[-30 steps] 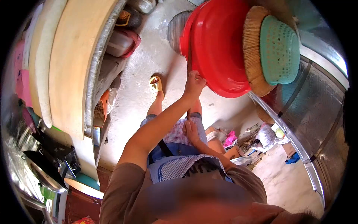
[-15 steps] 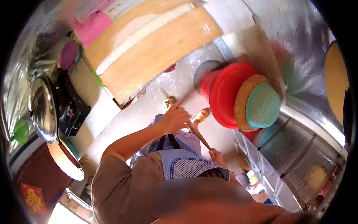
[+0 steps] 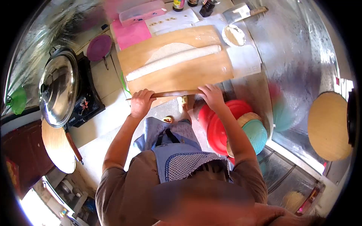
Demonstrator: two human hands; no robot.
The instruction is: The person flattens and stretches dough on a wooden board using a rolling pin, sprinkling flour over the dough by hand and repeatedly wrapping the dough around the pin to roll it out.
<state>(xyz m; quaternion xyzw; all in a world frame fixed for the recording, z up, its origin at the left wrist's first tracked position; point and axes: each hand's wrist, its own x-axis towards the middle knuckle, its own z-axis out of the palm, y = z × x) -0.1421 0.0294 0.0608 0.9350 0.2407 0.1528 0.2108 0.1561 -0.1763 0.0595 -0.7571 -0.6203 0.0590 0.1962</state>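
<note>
Grip: left hand (image 3: 141, 102) and right hand (image 3: 213, 97), well apart, are both clasping one wooden rod (image 3: 175, 93). Desk (image 3: 110, 81): is carrying a wooden board (image 3: 203, 71) before the person. White roll (image 3: 174, 63): is lying on the wooden board, beyond the wooden rod, its long axis slanting away rightward; left hand is sitting nearer. Wooden rod: is running crosswise between the hands, overlapping the board's near side in view.
</note>
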